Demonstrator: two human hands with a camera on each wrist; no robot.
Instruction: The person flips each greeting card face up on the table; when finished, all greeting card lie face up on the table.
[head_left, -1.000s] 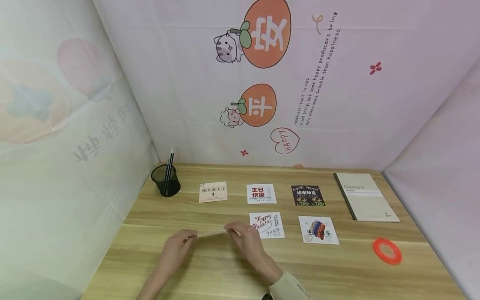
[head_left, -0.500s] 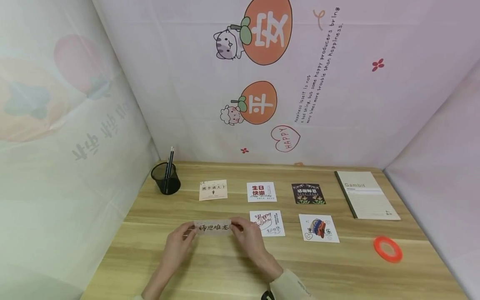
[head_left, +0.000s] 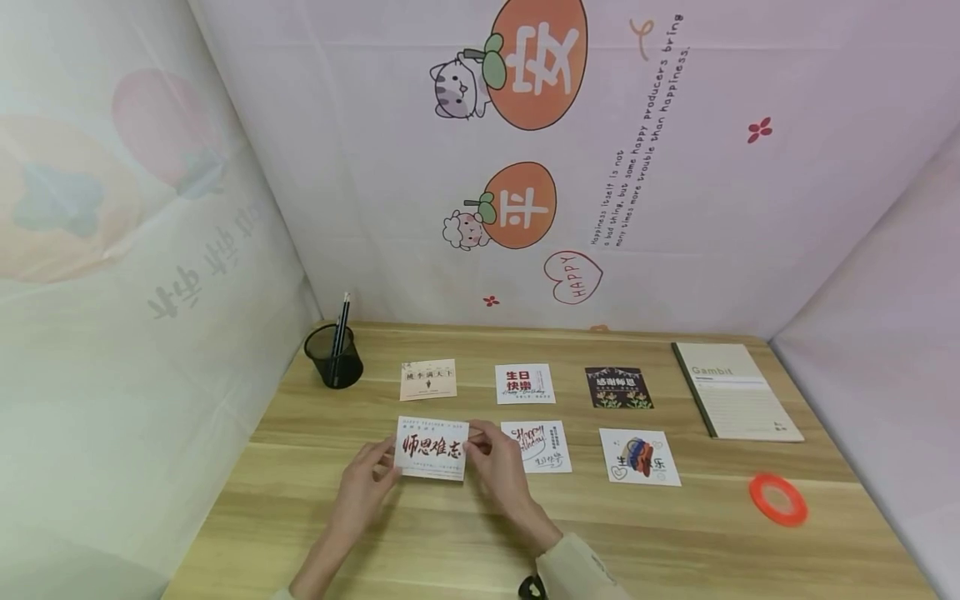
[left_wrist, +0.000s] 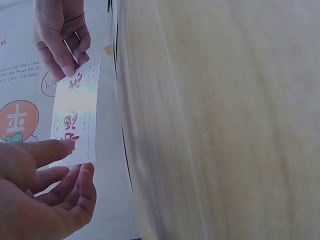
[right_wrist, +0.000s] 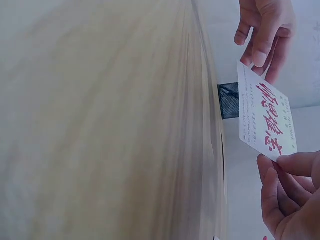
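Observation:
A white card with red brush-style characters [head_left: 431,450] is held above the table between both hands, its printed face toward the head camera. My left hand [head_left: 366,483] pinches its left edge, thumb in front and fingers behind. The opposite edge is pinched by my right hand [head_left: 504,471]. In the left wrist view the same card [left_wrist: 82,110] shines with glare. The right wrist view shows the card [right_wrist: 265,112] tilted, a hand at either end. Just beyond the right hand lies a white "Happy Birthday" card [head_left: 547,454], flat on the table and partly covered by the fingers.
Along the back lie a cream card [head_left: 428,392], a white card with red characters [head_left: 525,396] and a dark card [head_left: 618,387]. A cartoon-print card [head_left: 630,471] lies right. Around them are a pencil cup [head_left: 335,367], a notebook [head_left: 738,408] and a red tape roll [head_left: 757,500].
The card has turned from nearly edge-on to facing the head camera, so its full print now shows. Both hands have kept their pinch and stayed in nearly the same place.

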